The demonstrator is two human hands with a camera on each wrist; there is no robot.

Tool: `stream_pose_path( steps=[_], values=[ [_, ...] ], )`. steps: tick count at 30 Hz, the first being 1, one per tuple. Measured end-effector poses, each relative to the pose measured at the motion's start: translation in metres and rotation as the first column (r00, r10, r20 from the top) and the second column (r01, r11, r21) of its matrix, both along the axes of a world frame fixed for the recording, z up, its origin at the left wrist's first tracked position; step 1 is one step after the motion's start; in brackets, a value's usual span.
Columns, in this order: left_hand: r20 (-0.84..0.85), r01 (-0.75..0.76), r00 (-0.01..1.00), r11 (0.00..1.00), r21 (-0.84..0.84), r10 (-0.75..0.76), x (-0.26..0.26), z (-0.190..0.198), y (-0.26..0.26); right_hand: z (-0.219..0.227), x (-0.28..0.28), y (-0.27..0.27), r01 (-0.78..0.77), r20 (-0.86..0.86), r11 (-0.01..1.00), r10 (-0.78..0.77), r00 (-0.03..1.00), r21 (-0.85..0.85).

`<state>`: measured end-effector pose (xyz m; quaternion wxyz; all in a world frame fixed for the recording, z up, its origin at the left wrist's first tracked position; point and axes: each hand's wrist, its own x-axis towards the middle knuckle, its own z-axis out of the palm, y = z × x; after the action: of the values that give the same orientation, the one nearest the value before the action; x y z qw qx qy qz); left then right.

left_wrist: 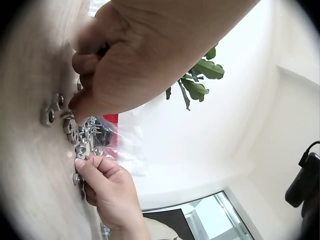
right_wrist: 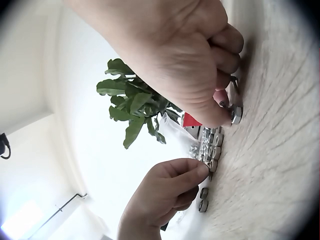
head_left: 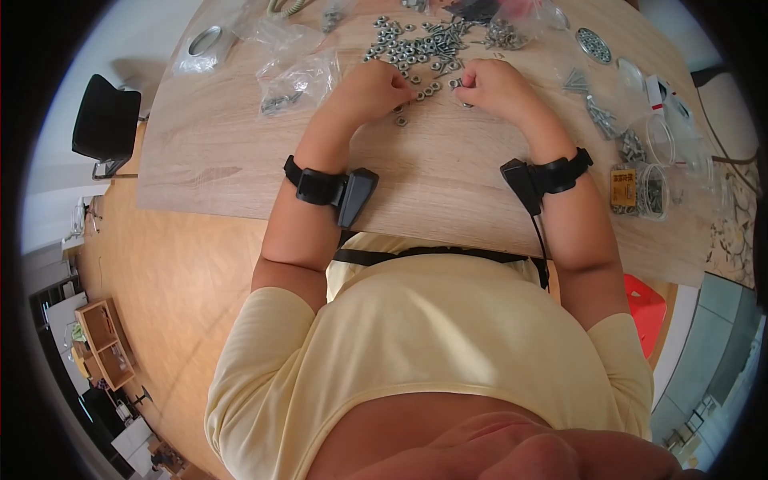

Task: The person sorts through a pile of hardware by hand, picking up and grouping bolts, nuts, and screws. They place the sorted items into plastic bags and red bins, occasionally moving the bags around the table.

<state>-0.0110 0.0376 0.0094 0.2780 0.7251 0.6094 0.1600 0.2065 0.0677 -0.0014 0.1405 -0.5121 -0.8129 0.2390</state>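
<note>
My left hand [head_left: 370,90] is at the near edge of the loose nuts, thumb and forefinger pinching a small pointed screw [left_wrist: 67,115]. A couple of hex nuts [left_wrist: 48,115] lie on the wood beside these fingertips. Facing it, my right hand [head_left: 500,90] has its thumb and forefinger drawn together low over the table. A small metal piece [left_wrist: 86,158] shows at its fingertips, and I cannot tell its kind. One nut [right_wrist: 237,114] sits right at the right thumb tip. Beyond both hands spreads a pile of nuts [head_left: 396,50] and screws [head_left: 448,40].
Clear plastic bags [head_left: 300,76] lie left of the pile, near a round lid [head_left: 206,40]. To the right are a metal dish [head_left: 594,46] of small parts, loose screws [head_left: 600,116] and a clear tub [head_left: 654,192] with a yellow label [head_left: 623,187].
</note>
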Motion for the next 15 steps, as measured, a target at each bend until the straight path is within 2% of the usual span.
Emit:
stream_pose_path(
  steps=[3,5,7,8,9,10,11,13,15],
  values=[
    [0.002,-0.069,0.998,0.997,-0.046,0.069,0.002,0.006,0.000,0.000,0.000,0.001,0.015,-0.014,0.999,-0.015,1.000,-0.041],
    [0.000,-0.043,0.999,0.998,-0.041,0.043,0.001,0.011,-0.003,-0.001,0.000,0.004,0.019,-0.030,0.997,-0.021,0.999,-0.078],
    [-0.002,-0.018,1.000,0.999,-0.035,0.018,0.002,0.013,-0.004,-0.006,0.005,0.010,-0.017,-0.178,0.999,0.008,0.984,-0.046],
    [-0.013,-0.015,1.000,0.999,-0.043,0.014,0.003,0.013,-0.005,-0.001,0.007,0.009,-0.017,-0.178,0.999,0.008,0.984,-0.046],
    [-0.025,-0.011,1.000,0.999,-0.051,0.010,0.003,0.013,-0.005,0.008,0.010,0.010,-0.062,-0.527,0.948,-0.119,0.842,-0.312],
    [-0.024,-0.012,1.000,0.999,-0.053,0.011,0.003,0.010,-0.004,0.012,0.012,0.010,-0.203,-0.747,0.831,-0.323,0.581,-0.518],
    [-0.035,-0.003,0.999,0.999,-0.035,0.001,0.003,0.007,-0.003,0.011,0.015,0.011,-0.204,-0.747,0.831,-0.323,0.581,-0.518],
    [-0.047,0.007,0.999,1.000,-0.017,-0.007,0.003,0.004,-0.002,0.007,0.022,0.017,-0.617,-0.898,0.670,-0.413,0.153,-0.414],
    [-0.043,-0.004,0.999,0.999,-0.054,0.001,0.004,0.007,-0.002,0.004,0.025,0.019,-0.564,-0.892,0.699,-0.416,0.180,-0.440]
  ],
)
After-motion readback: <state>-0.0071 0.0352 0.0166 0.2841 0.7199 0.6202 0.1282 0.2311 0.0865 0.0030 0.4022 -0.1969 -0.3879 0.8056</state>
